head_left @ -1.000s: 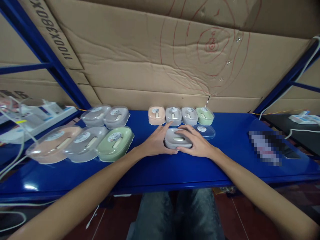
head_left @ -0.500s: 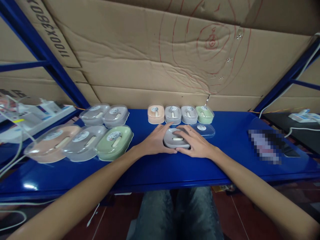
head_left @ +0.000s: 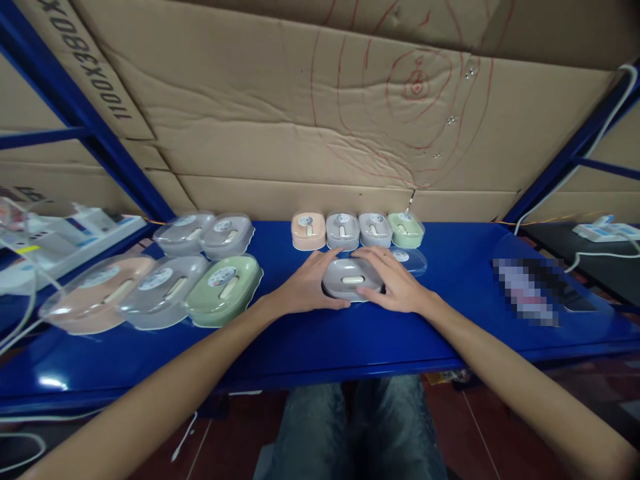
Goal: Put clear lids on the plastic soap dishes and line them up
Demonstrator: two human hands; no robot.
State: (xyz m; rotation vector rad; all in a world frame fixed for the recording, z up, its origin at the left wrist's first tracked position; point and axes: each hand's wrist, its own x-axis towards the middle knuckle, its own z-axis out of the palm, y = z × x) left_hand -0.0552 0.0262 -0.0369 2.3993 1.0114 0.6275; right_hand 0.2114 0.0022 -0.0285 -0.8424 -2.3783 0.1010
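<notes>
A grey rounded box [head_left: 350, 269] with a cream oblong piece in the middle of its top sits on the blue table in front of me. My left hand [head_left: 309, 283] curves around its left side, thumb at the front and fingers at the back. Around the right side is my right hand [head_left: 395, 280], its thumb over the box's front right part and its fingers along the back edge. Just behind my right hand lies a clear plastic lid [head_left: 414, 260], partly hidden by that hand. The box's underside is out of sight.
Behind, a peach box [head_left: 309, 231], two grey boxes and a green box [head_left: 407, 230] form a row under clear covers. To the left stand several more covered boxes, including a green one [head_left: 224, 291]. White power strips [head_left: 75, 247] lie far left. Cardboard [head_left: 240, 87] backs the table.
My right hand's fingers have moved off the top of the box to its right and back edge, and its thumb has lifted onto the front right. The cream piece now shows fully.
</notes>
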